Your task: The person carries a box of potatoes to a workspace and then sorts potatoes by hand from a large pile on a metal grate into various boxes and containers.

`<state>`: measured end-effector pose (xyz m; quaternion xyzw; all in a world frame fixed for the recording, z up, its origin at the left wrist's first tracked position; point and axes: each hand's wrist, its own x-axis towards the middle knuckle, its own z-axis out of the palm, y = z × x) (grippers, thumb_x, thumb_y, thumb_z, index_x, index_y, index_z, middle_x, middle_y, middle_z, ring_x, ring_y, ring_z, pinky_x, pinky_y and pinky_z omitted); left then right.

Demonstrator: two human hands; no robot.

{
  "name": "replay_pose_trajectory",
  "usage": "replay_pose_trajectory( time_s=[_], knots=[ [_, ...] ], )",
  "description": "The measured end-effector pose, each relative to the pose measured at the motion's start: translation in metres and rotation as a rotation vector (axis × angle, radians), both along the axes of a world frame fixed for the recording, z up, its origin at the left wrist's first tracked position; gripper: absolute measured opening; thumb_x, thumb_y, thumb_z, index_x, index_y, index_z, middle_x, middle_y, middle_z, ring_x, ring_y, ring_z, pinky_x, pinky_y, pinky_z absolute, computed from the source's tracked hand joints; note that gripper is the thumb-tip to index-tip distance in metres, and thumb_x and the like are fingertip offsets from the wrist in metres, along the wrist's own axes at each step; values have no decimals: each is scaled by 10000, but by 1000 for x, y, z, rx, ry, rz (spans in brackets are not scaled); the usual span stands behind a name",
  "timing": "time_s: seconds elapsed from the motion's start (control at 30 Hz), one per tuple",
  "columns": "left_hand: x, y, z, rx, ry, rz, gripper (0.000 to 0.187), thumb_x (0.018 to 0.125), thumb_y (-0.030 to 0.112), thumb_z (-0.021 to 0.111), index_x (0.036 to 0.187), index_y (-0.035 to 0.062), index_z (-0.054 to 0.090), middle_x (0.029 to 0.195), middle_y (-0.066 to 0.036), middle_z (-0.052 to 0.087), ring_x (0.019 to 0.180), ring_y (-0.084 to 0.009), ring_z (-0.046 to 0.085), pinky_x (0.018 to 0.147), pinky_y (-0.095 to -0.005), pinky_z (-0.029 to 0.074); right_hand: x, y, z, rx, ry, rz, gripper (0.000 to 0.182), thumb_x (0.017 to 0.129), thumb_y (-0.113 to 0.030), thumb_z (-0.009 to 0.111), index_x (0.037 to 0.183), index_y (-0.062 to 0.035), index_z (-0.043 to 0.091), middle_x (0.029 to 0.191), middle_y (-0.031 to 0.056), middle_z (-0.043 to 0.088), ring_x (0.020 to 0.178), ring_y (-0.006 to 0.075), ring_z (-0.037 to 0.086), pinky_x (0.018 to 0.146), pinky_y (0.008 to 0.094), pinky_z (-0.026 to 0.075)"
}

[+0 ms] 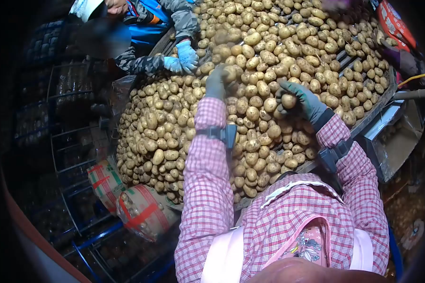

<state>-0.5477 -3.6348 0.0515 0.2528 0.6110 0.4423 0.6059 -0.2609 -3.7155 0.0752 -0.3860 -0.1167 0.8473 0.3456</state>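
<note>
A broad heap of potatoes (250,114) covers a slatted surface in front of me. My left hand (216,82), in a grey-green glove, reaches over the upper middle of the heap; its fingers are blurred beside some potatoes, and whether it holds one is unclear. To the right, my right hand (301,100) wears a green and grey glove. Its fingers curl around a potato (288,101), just above the others. Dark bands with small devices circle both my wrists.
A co-worker's blue-gloved hands (186,57) touch the heap at the upper left. Purple-gloved hands (400,59) are at the right edge, near a red bag (395,23). Filled bags (144,212) lie lower left. A box (396,137) stands right of the slatted surface.
</note>
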Motion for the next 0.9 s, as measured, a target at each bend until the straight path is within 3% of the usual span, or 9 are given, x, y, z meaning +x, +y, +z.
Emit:
replay_pose_trajectory(
  time_s=[0.17, 0.3, 0.43, 0.47, 0.5, 0.63, 0.67, 0.8, 0.9],
  knots=[
    [15, -67, 28, 98, -447, -125, 516, 943, 206, 474, 1414, -1, 518, 1312, -182, 629, 1107, -310, 664, 866, -393, 588, -3, -13, -9, 340, -79, 76, 377, 958, -207, 576, 1260, 17, 613, 893, 73, 670, 763, 189, 680, 634, 298, 580],
    [41, -108, 36, 85, -484, -283, 500, 980, 207, 523, 1439, 13, 485, 1344, -127, 606, 1070, -258, 676, 815, -373, 601, -12, -32, -18, 125, 287, 107, 384, 962, -112, 570, 1322, 23, 549, 980, 121, 652, 814, 195, 668, 690, 325, 604],
    [69, -147, 42, 107, -257, -355, 405, 1027, 221, 522, 1370, 9, 562, 1284, -100, 632, 1063, -195, 664, 775, -322, 595, -13, -63, 12, 63, 148, 192, 384, 980, -246, 652, 1256, 14, 592, 1106, 128, 689, 878, 224, 713, 752, 317, 629],
    [73, -154, 44, 164, -123, -414, 386, 1025, 223, 534, 1340, 7, 591, 1252, -100, 646, 1041, -182, 667, 761, -308, 591, -20, -79, 1, 58, 165, 91, 324, 979, -288, 632, 1189, -42, 651, 1007, 45, 707, 891, 132, 669, 725, 287, 570],
    [79, -161, 52, 227, 6, -476, 369, 1023, 224, 547, 1311, 5, 621, 1220, -100, 660, 1018, -169, 670, 747, -294, 588, -8, -85, 6, -44, 201, 169, 353, 992, -232, 640, 1240, 19, 620, 1144, 113, 697, 975, 196, 687, 837, 302, 597],
    [91, -187, 49, 342, 282, -442, 263, 994, 170, 634, 1206, 33, 708, 949, 9, 692, 670, -31, 520, 588, -183, 412, 23, -116, -28, 281, -131, 92, 319, 1001, -257, 637, 1172, 6, 700, 1096, 36, 705, 963, 106, 621, 893, 246, 477],
    [88, -190, 44, 504, 422, -462, 264, 991, 159, 638, 1204, 16, 703, 963, -3, 700, 660, -35, 520, 596, -184, 422, 41, -126, -24, 280, -134, -28, 326, 988, -268, 651, 1162, 1, 707, 1068, 43, 708, 944, 113, 626, 847, 255, 502],
    [60, -204, 46, 263, 240, -290, 298, 994, 129, 609, 1256, 2, 670, 1084, -54, 706, 793, -91, 637, 672, -220, 505, 134, -163, -13, 227, -349, -374, 370, 937, -332, 701, 1126, -15, 722, 989, 81, 710, 842, 133, 661, 638, 251, 557],
    [28, -211, 38, 280, 325, -283, 326, 995, 123, 602, 1295, 0, 637, 1131, -58, 704, 892, -114, 664, 772, -244, 535, 214, -208, 21, 98, -466, -595, 457, 962, -328, 652, 1292, -16, 600, 847, 114, 666, 613, 191, 671, 471, 287, 571]
  ],
)
